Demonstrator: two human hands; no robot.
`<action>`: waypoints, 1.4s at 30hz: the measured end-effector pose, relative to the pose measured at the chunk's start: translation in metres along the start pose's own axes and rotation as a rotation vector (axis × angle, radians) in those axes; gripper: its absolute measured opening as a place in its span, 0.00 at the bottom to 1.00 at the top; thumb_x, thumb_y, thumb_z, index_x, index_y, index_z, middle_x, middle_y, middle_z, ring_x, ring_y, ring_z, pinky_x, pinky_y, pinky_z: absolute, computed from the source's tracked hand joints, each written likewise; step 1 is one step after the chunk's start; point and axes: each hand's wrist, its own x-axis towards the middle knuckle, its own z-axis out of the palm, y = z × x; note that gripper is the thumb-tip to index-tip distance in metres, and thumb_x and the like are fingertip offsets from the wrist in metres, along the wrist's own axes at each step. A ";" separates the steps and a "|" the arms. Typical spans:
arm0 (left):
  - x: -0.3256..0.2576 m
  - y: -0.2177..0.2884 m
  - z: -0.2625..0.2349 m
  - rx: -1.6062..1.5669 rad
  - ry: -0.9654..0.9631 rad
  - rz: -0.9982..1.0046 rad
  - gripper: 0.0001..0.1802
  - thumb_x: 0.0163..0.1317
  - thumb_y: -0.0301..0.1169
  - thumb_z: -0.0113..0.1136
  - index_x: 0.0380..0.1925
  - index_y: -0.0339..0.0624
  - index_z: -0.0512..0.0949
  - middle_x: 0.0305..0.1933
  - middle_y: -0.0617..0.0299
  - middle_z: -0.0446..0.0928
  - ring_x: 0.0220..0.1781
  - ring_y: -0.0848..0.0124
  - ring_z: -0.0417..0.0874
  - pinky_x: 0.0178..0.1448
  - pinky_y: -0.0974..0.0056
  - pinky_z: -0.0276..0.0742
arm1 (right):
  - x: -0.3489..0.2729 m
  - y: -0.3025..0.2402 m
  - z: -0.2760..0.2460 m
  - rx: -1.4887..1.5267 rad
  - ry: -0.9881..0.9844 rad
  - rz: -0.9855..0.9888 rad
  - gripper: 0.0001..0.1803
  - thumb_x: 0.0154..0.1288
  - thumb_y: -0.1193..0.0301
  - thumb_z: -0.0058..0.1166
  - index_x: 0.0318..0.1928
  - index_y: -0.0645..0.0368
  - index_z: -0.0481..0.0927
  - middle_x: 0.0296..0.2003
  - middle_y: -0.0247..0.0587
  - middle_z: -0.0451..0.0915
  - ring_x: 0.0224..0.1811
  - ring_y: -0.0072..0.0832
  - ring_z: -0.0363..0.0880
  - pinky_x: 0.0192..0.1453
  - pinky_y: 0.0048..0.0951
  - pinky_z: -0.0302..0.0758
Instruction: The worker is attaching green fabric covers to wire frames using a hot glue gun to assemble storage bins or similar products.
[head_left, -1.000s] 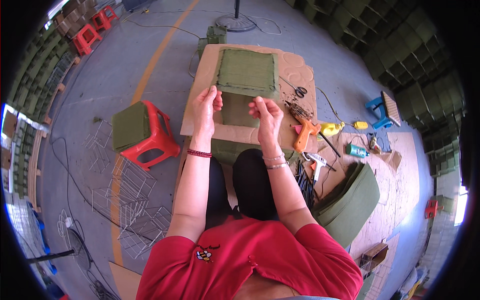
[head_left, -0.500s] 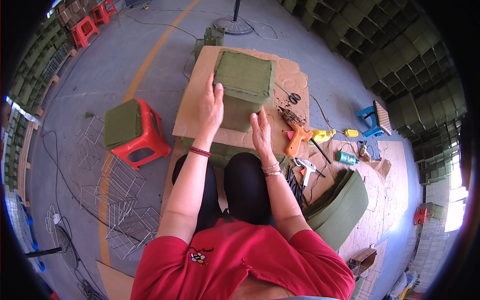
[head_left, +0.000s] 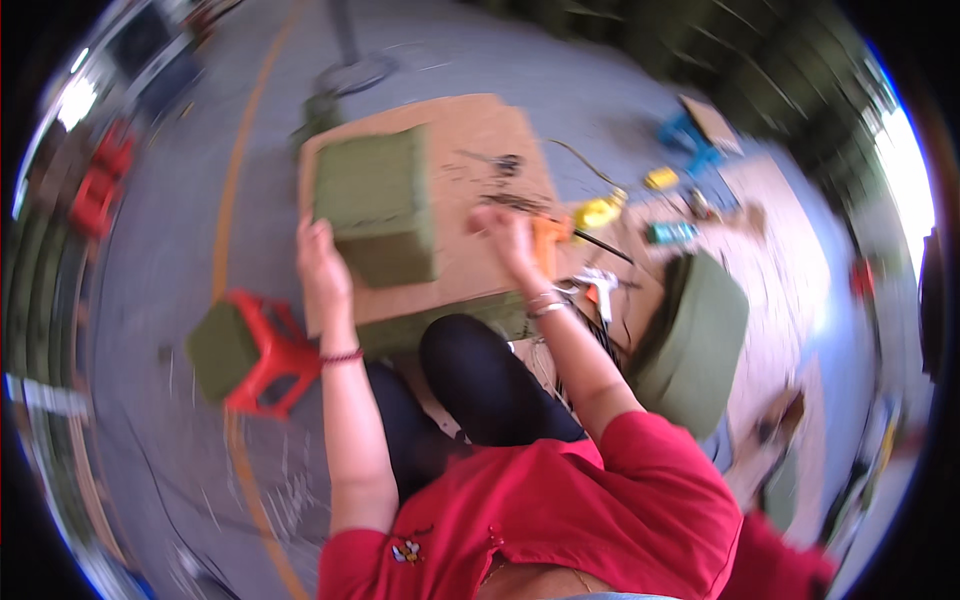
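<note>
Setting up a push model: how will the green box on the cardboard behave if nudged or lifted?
The green box probably slides rather than rolls: flat-sided, it sits squarely on the cardboard. Its straight walls suggest it would hold its shape. Possibly light if hollow, but its inside is hidden.

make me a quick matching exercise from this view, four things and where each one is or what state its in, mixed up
1 left hand
2 right hand
3 scissors
4 nearest red stool

A lying on the brown cardboard
B by the orange glue gun
C topped with flat green material
D at the green box's left side

Pairs: 1-D, 2-B, 3-A, 4-C
</note>
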 end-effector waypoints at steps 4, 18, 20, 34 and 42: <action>0.001 -0.005 -0.002 -0.001 -0.010 0.015 0.27 0.75 0.40 0.44 0.64 0.28 0.68 0.65 0.44 0.72 0.65 0.56 0.72 0.70 0.57 0.63 | -0.037 0.015 0.037 0.065 -0.170 -0.122 0.28 0.67 0.70 0.55 0.66 0.62 0.69 0.57 0.55 0.78 0.58 0.40 0.79 0.61 0.36 0.76; 0.001 0.002 0.000 0.206 0.218 0.116 0.34 0.78 0.46 0.34 0.71 0.28 0.55 0.75 0.39 0.56 0.76 0.53 0.58 0.78 0.56 0.54 | -0.054 0.028 0.067 -0.043 -0.316 -0.360 0.53 0.63 0.58 0.61 0.75 0.68 0.41 0.75 0.60 0.44 0.79 0.48 0.44 0.80 0.39 0.48; 0.002 0.005 0.003 0.210 0.070 0.200 0.33 0.78 0.46 0.32 0.70 0.28 0.56 0.75 0.40 0.56 0.76 0.52 0.58 0.78 0.56 0.52 | -0.055 0.033 0.065 -0.014 -0.384 -0.297 0.52 0.63 0.57 0.61 0.75 0.68 0.43 0.75 0.60 0.45 0.78 0.48 0.46 0.79 0.39 0.50; -0.015 0.014 0.012 0.152 0.082 0.019 0.33 0.78 0.47 0.35 0.67 0.28 0.62 0.69 0.39 0.63 0.65 0.53 0.70 0.62 0.52 0.69 | -0.052 0.058 0.042 -0.065 -0.384 0.013 0.29 0.59 0.58 0.62 0.56 0.64 0.78 0.45 0.61 0.82 0.53 0.53 0.79 0.61 0.46 0.73; -0.024 0.029 0.004 0.060 -0.046 -0.045 0.35 0.77 0.46 0.38 0.68 0.23 0.56 0.69 0.34 0.59 0.67 0.49 0.69 0.71 0.49 0.71 | -0.064 0.098 -0.019 -0.040 0.271 -0.078 0.10 0.51 0.71 0.63 0.35 0.62 0.85 0.29 0.47 0.85 0.35 0.39 0.86 0.41 0.36 0.81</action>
